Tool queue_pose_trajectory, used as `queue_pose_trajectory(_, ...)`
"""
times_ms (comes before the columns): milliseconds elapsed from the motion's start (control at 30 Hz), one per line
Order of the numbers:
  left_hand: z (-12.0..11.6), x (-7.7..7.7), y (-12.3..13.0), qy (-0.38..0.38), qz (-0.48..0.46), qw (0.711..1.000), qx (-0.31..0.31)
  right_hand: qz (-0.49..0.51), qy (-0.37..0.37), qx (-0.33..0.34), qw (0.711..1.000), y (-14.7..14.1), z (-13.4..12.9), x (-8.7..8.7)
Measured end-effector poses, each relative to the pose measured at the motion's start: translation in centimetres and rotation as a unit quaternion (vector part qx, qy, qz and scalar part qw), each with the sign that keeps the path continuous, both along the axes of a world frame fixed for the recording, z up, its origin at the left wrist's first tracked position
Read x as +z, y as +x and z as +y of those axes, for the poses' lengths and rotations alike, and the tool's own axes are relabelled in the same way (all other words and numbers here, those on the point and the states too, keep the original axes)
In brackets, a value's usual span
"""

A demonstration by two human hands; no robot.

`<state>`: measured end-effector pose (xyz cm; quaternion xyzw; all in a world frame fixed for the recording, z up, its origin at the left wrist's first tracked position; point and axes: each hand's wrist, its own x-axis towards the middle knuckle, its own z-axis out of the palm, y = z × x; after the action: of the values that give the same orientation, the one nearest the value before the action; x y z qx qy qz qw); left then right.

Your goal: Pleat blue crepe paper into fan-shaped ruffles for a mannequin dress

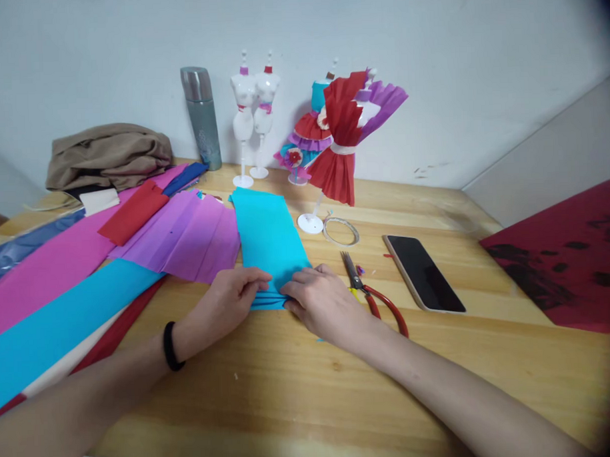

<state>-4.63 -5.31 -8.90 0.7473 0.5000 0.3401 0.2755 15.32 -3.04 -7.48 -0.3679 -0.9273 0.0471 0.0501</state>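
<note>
Left hand [230, 301]: fingers pinched at near left of paper [270, 230]. Right hand [322, 304]: fingers closed on near right. Paper: turquoise, near end pleated, remainder flatter; mid-table [291, 415].

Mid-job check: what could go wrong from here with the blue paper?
The folds at the near end of the blue paper look loosely stacked; if the left hand or right hand shifts, they might spread or go uneven.
The scissors lie close beside the right hand, so a sideways move could knock them.
The white-based stand with the red dress might tip if bumped.
</note>
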Motion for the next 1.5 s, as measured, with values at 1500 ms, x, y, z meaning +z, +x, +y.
queue_pose_trajectory(1500,0.1,-0.6,-0.3,0.124,0.135,0.98,-0.081,0.03,0.155,0.085,0.984,0.4,-0.2,-0.8)
